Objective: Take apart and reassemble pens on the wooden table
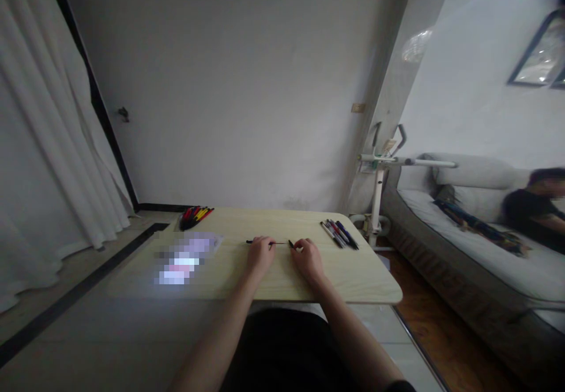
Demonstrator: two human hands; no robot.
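Observation:
Over the middle of the table [233, 274], my left hand [261, 254] is closed around a pen [249, 241]. Its black end sticks out on the left, and a thin reddish tip like a refill [279, 243] points right. Close by, my right hand [308, 256] pinches a small black piece [291, 243] that looks like a pen cap. A short gap separates the refill's tip from this piece. Fingers hide much of both things. To the right of my right hand lies a row of several pens [339, 234], dark and white.
At the table's far left corner sits a bundle of black, red and yellow sticks [194, 217]. A blurred-out bright patch [180, 265] covers the left side. Beyond the right edge stand exercise equipment [377, 198] and a sofa [477, 245] with a person [534, 212] on it.

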